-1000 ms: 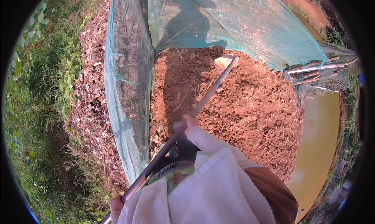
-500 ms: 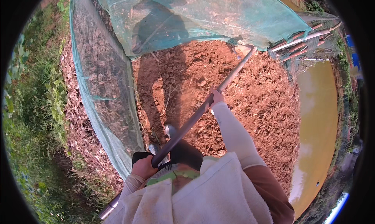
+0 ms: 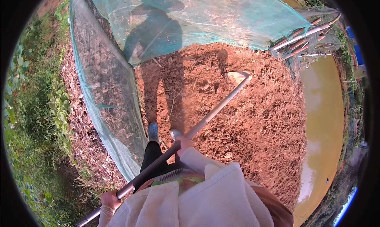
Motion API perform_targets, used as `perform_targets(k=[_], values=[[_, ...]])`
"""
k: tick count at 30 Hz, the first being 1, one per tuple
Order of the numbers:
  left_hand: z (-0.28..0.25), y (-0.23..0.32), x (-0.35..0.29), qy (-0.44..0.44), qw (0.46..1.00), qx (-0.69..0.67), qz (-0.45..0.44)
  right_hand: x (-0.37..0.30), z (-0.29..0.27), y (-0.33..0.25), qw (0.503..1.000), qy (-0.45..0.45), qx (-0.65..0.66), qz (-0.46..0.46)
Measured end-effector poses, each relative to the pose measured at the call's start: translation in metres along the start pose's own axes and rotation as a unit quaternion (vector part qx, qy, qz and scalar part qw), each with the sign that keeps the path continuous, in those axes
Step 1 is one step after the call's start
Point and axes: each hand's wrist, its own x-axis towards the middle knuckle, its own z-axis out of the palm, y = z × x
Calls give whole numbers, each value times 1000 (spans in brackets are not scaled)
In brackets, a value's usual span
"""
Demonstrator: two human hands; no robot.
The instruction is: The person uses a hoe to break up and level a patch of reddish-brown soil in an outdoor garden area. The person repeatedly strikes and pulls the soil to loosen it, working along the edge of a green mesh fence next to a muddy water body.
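A long-handled hoe (image 3: 215, 109) slants from the lower left up to the right across my body. Its pale flat blade (image 3: 236, 75) rests on the reddish, clumpy soil (image 3: 261, 120), just short of the green netting. My left hand (image 3: 111, 199) is closed around the dark rear part of the handle, low at the left. Farther up the shaft, my right hand (image 3: 183, 144) grips it close in front of my body, near my shoes. A pale sleeve partly covers the right wrist.
Green mesh netting (image 3: 206, 19) spans the far side, and more netting (image 3: 113, 104) runs down the left. Wooden poles (image 3: 301, 37) stick out at the far right corner. Muddy water (image 3: 322, 128) lies to the right, while green plants (image 3: 35, 128) grow on the left.
The hoe has been drawn back toward me, its blade dragged nearer and slightly left. Both hands have moved down and left with the handle. My feet show more plainly.
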Motion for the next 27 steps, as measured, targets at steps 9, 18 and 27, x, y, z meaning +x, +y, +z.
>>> perform_targets(k=[9,18,27], values=[[-36,172,130,1,979,-73,189,23,23,-181,968,70,55,-235],[-49,69,77,-125,985,-2,115,38,12,-39,993,49,12,-102],[-25,-27,32,22,988,65,139,-11,17,35,995,-22,59,77]])
